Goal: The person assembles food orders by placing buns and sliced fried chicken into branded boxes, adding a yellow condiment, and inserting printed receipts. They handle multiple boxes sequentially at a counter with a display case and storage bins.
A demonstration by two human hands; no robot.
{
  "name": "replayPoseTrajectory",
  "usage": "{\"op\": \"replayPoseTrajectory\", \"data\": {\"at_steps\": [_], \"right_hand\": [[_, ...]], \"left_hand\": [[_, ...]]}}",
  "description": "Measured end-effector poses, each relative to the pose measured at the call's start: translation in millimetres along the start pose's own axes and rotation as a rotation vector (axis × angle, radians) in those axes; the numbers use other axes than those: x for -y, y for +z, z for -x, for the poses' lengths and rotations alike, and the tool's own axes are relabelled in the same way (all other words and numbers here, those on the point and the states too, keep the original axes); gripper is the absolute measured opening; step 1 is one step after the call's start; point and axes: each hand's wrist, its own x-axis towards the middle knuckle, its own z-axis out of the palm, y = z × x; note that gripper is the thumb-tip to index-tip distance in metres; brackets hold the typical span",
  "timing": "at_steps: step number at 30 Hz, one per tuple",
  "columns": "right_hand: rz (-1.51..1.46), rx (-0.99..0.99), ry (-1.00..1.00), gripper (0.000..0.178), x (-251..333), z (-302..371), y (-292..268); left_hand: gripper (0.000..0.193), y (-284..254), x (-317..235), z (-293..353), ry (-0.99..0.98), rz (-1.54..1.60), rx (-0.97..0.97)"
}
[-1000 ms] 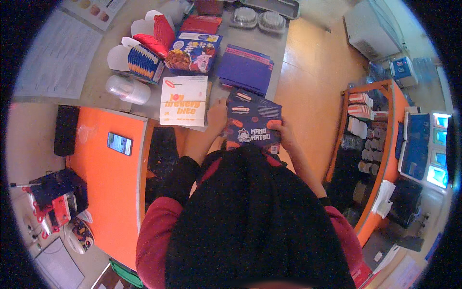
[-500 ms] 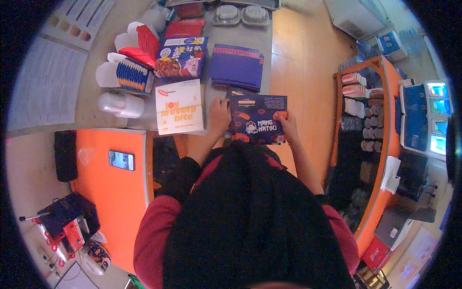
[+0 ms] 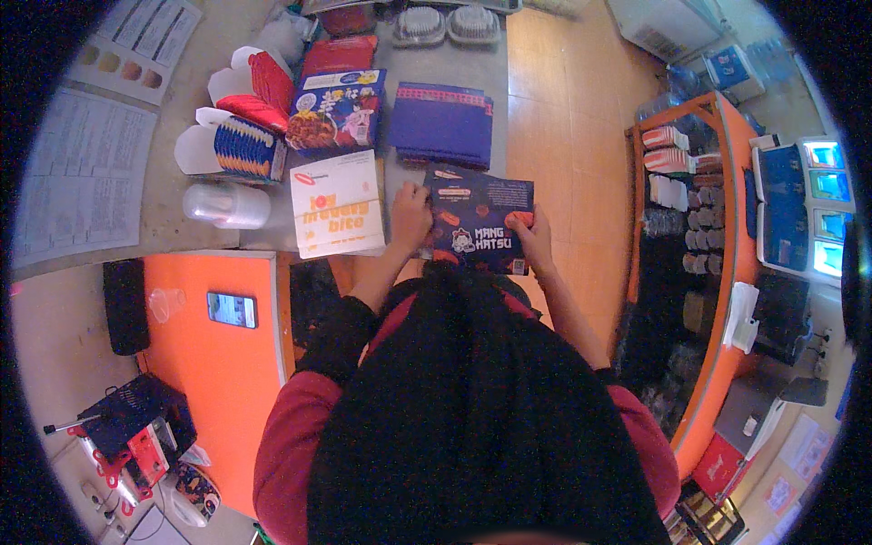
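I hold a flat dark blue printed carton (image 3: 480,221) with both hands over the near edge of the grey counter (image 3: 400,173). My left hand (image 3: 410,215) grips its left edge. On the right edge sits my right hand (image 3: 532,233), thumb on the printed face. Just left of the carton lies a white and yellow flat carton stack (image 3: 336,204). A purple stack of flat cartons (image 3: 441,123) lies right behind it.
Farther back on the counter are a colourful printed box stack (image 3: 336,109), red and blue folded boxes (image 3: 238,127), a clear plastic cup stack (image 3: 222,205) and clear lidded trays (image 3: 445,23). A phone (image 3: 232,310) lies on the orange table (image 3: 209,381) at left. An orange shelf unit (image 3: 727,227) stands right.
The dark blue carton has turned from a tilted hold to lying level and square between my hands, and it sits a little farther forward over the counter edge.
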Motion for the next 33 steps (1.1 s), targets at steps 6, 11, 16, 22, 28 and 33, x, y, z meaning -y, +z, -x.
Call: {"op": "replayPoseTrajectory", "data": {"at_steps": [6, 11, 16, 22, 28, 33], "right_hand": [[-0.046, -0.056, -0.004, 0.024, -9, -7, 9], [-0.130, -0.022, 0.043, 0.026, 7, -15, 8], [-0.080, -0.081, -0.013, 0.032, 17, -9, 15], [-0.441, 0.072, 0.240, 0.028, -15, -26, -4], [-0.692, 0.119, 0.543, 0.025, -81, -37, -58], [-0.679, -0.006, 0.583, 0.023, -132, -42, -68]], "left_hand": [[0.019, -1, 8, -11, -0.012, 0.000, 0.063], [0.015, -6, 10, -18, -0.002, 0.002, 0.028], [0.012, -10, 10, -20, 0.009, 0.011, 0.027], [0.019, -5, 13, -31, 0.029, -0.061, 0.004], [0.017, 5, 6, -36, -0.080, -0.079, 0.177], [0.016, 10, 7, -31, -0.072, -0.020, 0.169]]}}
